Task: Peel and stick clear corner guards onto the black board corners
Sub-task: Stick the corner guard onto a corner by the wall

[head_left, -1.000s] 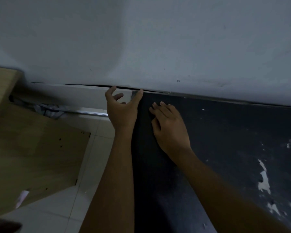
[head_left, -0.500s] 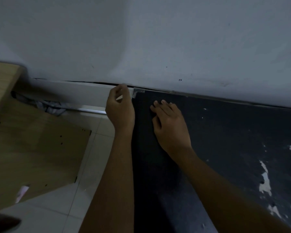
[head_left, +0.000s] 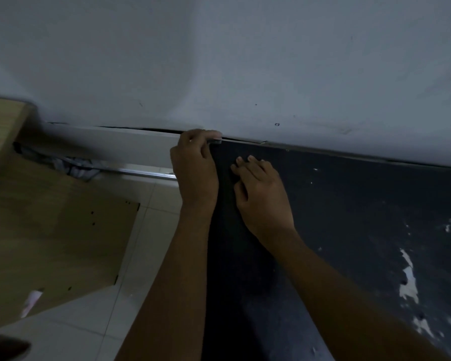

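The black board (head_left: pixel 349 217) lies flat against a grey wall, with worn white patches on its right side. A clear corner guard (head_left: pixel 215 140) sits on the board's far left corner, mostly hidden by fingers. My left hand (head_left: pixel 195 168) curls over that corner, its fingertips pinching the guard onto the edge. My right hand (head_left: pixel 261 194) rests flat on the board's surface just right of the corner, fingers spread and holding nothing.
A light wooden panel (head_left: pixel 44 230) with small holes lies on the pale tiled floor (head_left: pixel 146 225) to the left. A white skirting strip (head_left: pixel 110 144) and a metal rail (head_left: pixel 146 174) run along the wall's foot. A small white scrap (head_left: pixel 33 300) lies on the panel.
My left hand went from spread open beside the corner to curled over it, fingers closing on the clear guard. My right hand stayed flat on the board.
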`<state>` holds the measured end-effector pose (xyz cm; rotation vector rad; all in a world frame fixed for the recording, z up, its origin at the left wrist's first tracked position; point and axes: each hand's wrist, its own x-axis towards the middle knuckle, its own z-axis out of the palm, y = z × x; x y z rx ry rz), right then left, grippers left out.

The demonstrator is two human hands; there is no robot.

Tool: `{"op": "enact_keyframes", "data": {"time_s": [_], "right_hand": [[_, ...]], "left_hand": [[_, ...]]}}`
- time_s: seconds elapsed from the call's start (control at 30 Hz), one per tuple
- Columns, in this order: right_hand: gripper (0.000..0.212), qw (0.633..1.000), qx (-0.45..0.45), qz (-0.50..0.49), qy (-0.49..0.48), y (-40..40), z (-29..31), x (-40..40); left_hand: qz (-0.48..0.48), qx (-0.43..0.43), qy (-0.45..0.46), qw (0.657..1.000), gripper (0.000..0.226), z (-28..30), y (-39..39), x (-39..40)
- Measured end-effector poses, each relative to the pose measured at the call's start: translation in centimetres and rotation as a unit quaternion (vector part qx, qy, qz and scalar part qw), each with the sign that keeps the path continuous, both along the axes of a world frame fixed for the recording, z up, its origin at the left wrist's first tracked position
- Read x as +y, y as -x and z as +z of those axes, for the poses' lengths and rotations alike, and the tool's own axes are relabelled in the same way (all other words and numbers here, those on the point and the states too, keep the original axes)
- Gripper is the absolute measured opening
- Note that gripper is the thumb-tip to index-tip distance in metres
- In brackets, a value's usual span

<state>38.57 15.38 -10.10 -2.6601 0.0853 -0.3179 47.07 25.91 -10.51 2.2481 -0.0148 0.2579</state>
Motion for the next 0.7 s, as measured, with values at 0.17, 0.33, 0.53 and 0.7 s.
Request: {"op": "enact_keyframes", "data": {"time_s": [0.17, 0.33, 0.53, 0.7], "right_hand": [[0.033, 1.000, -0.016, -0.003, -0.006, -0.1, -0.3, 0.0], [0.031, 1.000, -0.021, -0.001, -0.006, -0.1, -0.4, 0.0], [0.032, 0.999, -0.018, -0.002, -0.039, -0.1, 0.1, -0.1], [0.019, 0.990, -0.047, -0.031, -0.127, -4.1, 1.8, -1.5]], "left_hand": [[-0.023, -0.002, -0.015, 1.000, 0.034, 0.0, 0.2, -0.2], [-0.028, -0.002, -0.036, 0.999, 0.030, 0.4, 0.4, -0.4], [-0.039, 0.032, 0.036, 0.998, 0.036, 0.5, 0.2, 0.3], [-0.037, 0.070, 0.097, 0.992, 0.039, 0.8, 0.0, 0.7]]}}
